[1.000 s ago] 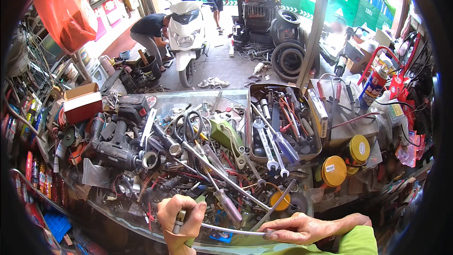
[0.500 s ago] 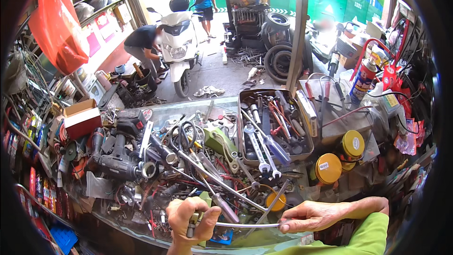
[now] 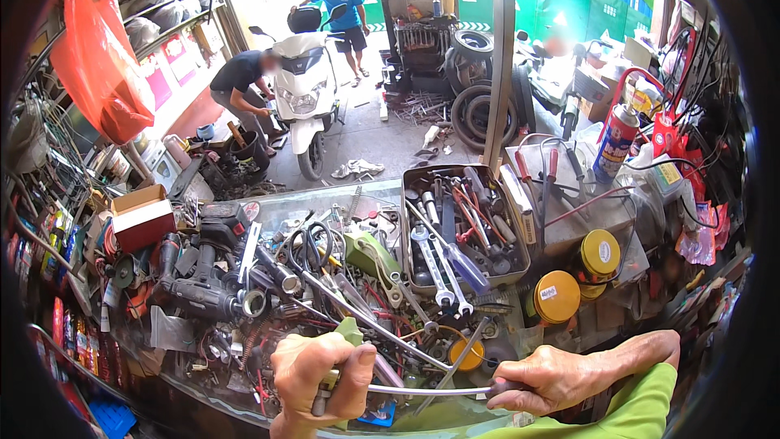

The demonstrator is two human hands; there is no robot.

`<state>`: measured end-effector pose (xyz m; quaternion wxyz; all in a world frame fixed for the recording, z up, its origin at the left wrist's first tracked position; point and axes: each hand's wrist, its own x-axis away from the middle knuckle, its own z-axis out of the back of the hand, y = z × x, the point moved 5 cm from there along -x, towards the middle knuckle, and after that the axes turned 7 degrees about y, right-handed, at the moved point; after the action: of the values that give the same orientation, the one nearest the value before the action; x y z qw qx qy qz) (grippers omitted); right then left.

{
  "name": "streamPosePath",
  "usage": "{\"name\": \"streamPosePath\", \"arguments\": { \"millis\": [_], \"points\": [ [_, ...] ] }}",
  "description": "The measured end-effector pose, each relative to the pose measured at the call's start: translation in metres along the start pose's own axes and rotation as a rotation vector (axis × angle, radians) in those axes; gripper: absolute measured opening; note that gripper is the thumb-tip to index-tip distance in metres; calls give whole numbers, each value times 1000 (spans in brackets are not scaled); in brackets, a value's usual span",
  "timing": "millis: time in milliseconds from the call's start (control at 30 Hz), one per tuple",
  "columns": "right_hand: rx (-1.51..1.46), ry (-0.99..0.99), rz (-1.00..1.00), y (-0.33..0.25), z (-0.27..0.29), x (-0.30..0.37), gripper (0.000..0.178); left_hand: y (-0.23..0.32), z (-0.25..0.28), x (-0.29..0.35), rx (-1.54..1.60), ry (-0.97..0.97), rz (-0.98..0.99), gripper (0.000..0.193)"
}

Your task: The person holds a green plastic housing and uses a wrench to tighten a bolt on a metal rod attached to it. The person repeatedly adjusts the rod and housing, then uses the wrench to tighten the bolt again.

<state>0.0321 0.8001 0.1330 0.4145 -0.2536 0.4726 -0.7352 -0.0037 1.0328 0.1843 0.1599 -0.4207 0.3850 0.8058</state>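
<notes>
A thin, pale cable or tube (image 3: 426, 391) runs almost level between my two hands, just above the near edge of the glass-topped bench. My left hand (image 3: 305, 374) is closed around a small metal fitting (image 3: 326, 390) at the cable's left end. Pinched in the fingers of my right hand (image 3: 546, 375) is the cable's other visible part; those fingertips hide where it goes. Behind the cable lie a dark-handled screwdriver (image 3: 387, 371) and a long, bent metal rod (image 3: 366, 321). A scrap of green material (image 3: 350, 330) shows behind my left hand.
An open tool tin (image 3: 524, 264) holds wrenches and screwdrivers. Yellow-lidded jars (image 3: 558, 296) stand right of it. A power drill (image 3: 199, 293) and loose parts crowd the bench's left. Beyond, two people are near a white scooter (image 3: 305, 97), beside a metal post (image 3: 500, 57).
My right hand has shifted slightly right, and my left slightly left and up, both still gripping. The view has tilted a little. The crouching person's arm has moved.
</notes>
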Motion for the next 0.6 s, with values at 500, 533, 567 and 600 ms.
{"name": "streamPosePath", "arguments": {
  "millis": [500, 533, 567, 600],
  "points": [
    [13, 19, -18, 5, 4, -5, 25, -18, -6, -1, 122, 23, 415, 20],
    [-45, 8, -33, 9, 3, -7, 25, -21, -6, -2, 132, 16, 417, 26],
    [-118, -7, -79, 17, 1, -10, 27, -24, -5, -3, 106, -14, 416, 25],
    [-192, -20, -127, 27, -3, -12, 28, -28, -5, -6, 81, -44, 415, 25]
  ]
}}
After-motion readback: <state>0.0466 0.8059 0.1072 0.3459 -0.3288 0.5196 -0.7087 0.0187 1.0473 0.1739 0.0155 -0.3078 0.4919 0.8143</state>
